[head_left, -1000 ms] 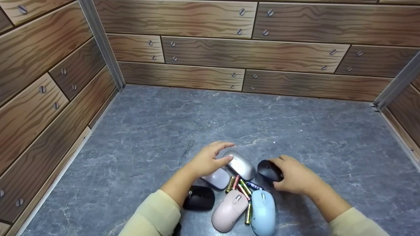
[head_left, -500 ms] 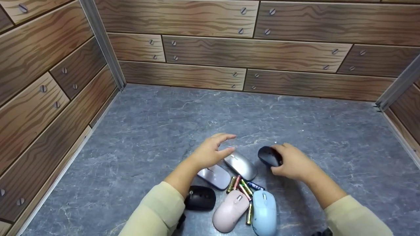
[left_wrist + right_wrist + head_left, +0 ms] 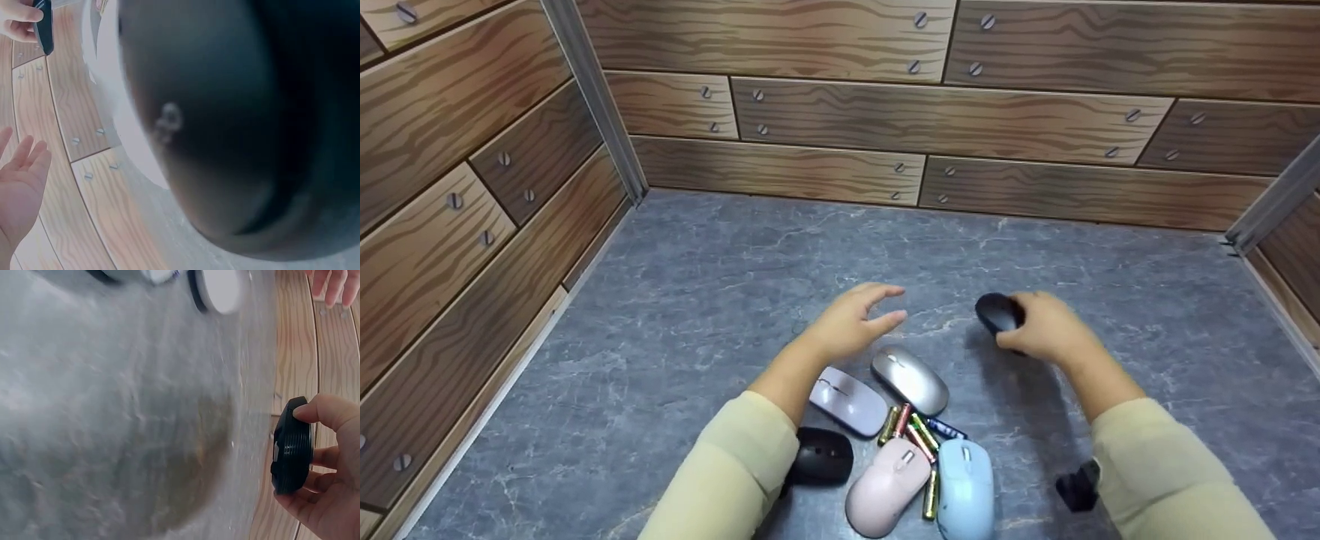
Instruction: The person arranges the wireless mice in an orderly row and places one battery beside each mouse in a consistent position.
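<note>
My right hand (image 3: 1048,330) grips a black computer mouse (image 3: 998,313), held above the grey surface with a shadow below it. In the right wrist view the thumb lies on one end of the black mouse (image 3: 292,447) and the fingers wrap the other. My left hand (image 3: 851,324) hovers with fingers apart and nothing in them, just beyond a silver mouse (image 3: 911,381) and a lilac mouse (image 3: 851,402). A second black mouse (image 3: 823,456) lies partly behind the left sleeve; a black mouse (image 3: 214,124) fills much of the left wrist view, blurred.
A pink mouse (image 3: 888,487) and a light blue mouse (image 3: 965,487) lie nearest me. Several small batteries (image 3: 916,433) are bunched among the mice. Wood-patterned walls (image 3: 825,172) enclose the grey marbled surface (image 3: 735,285) at the back and sides.
My right hand has lifted the black mouse from beside the silver one and carried it away from me and slightly right. The left hand has moved forward, uncovering more of the silver and lilac mice.
</note>
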The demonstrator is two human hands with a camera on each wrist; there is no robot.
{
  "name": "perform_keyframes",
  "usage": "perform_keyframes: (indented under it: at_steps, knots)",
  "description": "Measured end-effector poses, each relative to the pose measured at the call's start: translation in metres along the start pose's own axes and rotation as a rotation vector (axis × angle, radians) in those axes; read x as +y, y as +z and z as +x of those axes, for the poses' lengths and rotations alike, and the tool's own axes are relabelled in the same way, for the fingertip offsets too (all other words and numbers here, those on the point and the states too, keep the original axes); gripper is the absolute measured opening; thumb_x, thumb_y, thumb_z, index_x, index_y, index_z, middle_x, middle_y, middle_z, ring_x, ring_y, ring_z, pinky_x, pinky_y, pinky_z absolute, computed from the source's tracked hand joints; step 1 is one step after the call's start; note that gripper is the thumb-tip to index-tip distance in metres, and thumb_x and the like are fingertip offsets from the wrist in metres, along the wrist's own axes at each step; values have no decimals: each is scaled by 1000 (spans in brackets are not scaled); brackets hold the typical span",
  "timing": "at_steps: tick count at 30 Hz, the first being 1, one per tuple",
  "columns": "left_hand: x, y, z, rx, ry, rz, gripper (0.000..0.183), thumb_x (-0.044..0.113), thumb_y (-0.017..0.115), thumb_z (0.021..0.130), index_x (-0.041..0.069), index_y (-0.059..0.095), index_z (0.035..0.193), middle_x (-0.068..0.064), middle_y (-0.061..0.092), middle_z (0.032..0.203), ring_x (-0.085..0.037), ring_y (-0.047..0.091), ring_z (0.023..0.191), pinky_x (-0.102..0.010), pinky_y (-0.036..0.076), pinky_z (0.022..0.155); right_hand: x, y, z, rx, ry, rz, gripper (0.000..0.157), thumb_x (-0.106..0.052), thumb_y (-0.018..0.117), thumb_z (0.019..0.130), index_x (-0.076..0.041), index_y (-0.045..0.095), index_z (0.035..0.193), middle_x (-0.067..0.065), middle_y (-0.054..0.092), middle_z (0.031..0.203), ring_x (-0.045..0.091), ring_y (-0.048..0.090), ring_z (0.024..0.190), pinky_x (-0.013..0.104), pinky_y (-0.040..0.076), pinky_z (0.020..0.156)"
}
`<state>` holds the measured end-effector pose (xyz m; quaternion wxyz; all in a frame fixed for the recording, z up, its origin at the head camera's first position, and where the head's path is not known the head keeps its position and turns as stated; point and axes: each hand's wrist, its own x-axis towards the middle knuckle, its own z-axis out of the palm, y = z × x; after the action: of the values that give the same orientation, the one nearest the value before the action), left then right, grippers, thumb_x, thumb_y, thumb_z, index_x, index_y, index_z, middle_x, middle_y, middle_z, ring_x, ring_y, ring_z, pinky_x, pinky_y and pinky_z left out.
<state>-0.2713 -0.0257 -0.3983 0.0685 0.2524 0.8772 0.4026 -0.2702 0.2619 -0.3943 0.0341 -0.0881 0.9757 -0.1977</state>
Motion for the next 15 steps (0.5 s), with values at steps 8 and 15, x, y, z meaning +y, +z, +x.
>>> perform_keyframes:
  at_steps: [8,15]
  knots:
    - [-4,-5,18,6,-52,37,51,46,49,91,20,45,135,-1,40,140,-19,34,130,-38,26,107,4,-12,26,9,80,31,58,-25,66,71,11,51,114,29,56,104,40,53,94,54,41,85]
    - [0,-3,32,16,-80,10,52,48,49,90,23,44,135,1,38,142,-19,34,130,-38,27,106,14,-6,38,-2,266,61,67,-31,60,80,15,41,124,34,48,116,45,47,105,55,38,90]
